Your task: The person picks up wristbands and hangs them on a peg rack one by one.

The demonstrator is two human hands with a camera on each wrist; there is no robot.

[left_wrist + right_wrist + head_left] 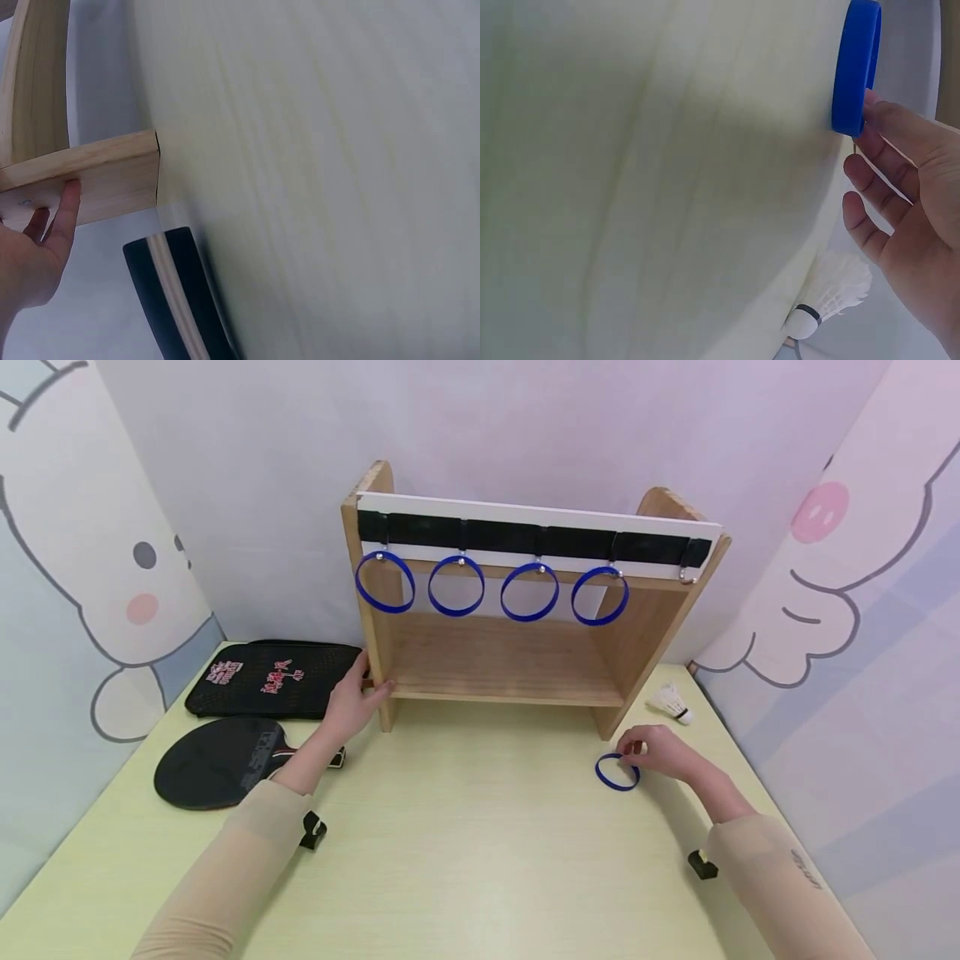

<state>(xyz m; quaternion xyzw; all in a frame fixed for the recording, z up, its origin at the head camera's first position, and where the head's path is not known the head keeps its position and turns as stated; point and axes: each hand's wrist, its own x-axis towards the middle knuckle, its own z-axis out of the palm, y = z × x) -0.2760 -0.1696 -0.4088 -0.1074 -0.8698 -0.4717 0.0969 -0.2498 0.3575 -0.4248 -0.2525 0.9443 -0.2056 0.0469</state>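
Observation:
A small wooden shelf (510,664) stands against the back wall, its white rail (540,512) carrying a row of hooks. Several blue rings hang there, one blue ring (384,607) at the left end; the rightmost hook (687,578) holds none. My left hand (352,700) grips the shelf's left side panel (120,176), fingers along the outer face and thumb across the front edge. My right hand (655,750), low by the shelf's right foot, pinches another blue ring (849,82) between thumb and forefinger close to the tabletop. Its other fingers are loosely bent.
A black table tennis bat (213,764) and a black bat case (255,681) lie left of the shelf, beside my left forearm. At the right, a shuttlecock (670,702) lies near the table edge behind my right hand. Walls rise at the back and both sides.

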